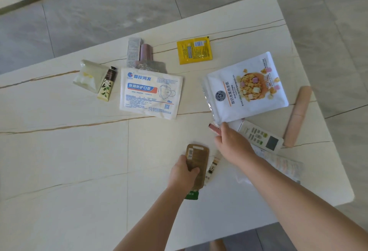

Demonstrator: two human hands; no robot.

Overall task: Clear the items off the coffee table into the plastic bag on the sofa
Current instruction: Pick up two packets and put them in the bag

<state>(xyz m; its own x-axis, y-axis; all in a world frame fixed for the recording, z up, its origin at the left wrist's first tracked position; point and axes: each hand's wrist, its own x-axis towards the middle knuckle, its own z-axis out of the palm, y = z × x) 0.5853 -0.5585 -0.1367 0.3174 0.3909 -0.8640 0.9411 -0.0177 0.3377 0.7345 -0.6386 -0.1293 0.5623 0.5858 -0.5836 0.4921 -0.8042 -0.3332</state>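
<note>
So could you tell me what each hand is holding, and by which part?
The left hand grips the brown packet around its middle. The right hand pinches the white cereal bag by its near bottom corner.

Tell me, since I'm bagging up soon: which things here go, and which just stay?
To bag: brown packet held by the left hand; cereal pouch pinched by the right hand; mask packet; yellow sachet; hand cream tube; remote.
Staying: coffee table; floor.
</note>
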